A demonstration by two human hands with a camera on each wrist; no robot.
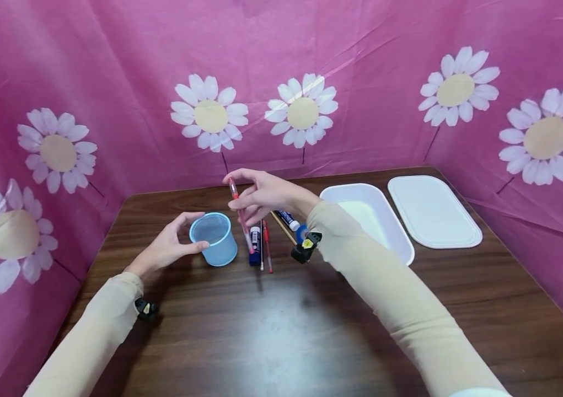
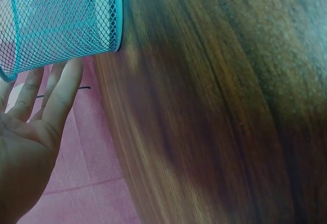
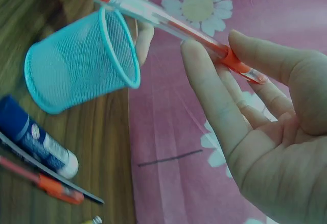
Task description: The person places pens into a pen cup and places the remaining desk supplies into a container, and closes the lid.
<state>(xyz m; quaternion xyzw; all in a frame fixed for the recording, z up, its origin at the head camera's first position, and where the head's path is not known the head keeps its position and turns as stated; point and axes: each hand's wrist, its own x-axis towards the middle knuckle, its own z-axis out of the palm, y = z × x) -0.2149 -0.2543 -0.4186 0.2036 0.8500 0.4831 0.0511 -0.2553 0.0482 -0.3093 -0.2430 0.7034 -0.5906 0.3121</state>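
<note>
My left hand (image 1: 169, 245) holds the light blue mesh pen cup (image 1: 220, 252) at its side, thumb in front and fingers behind. Upright on the table, the cup shows a bare mesh inside in the head view. Between thumb and fingers, my right hand (image 1: 273, 194) pinches a red gel pen (image 3: 158, 19) near one end. That pen hangs slanting in the air to the right of the cup, its other end overlapping the glue stick in the head view. Below it on the table lie the blue-and-white glue stick (image 3: 43, 140), a dark pencil (image 1: 262, 248) and a second red pen (image 1: 268, 248).
Partly behind the right wrist lie a yellow pencil (image 1: 283, 227), a blue tube with a white cap (image 1: 288, 220) and a round blue object (image 1: 302, 234). A white tray (image 1: 402, 237) and its flat white lid (image 1: 435, 212) lie right. Flowered pink cloth (image 1: 370, 110) borders the table.
</note>
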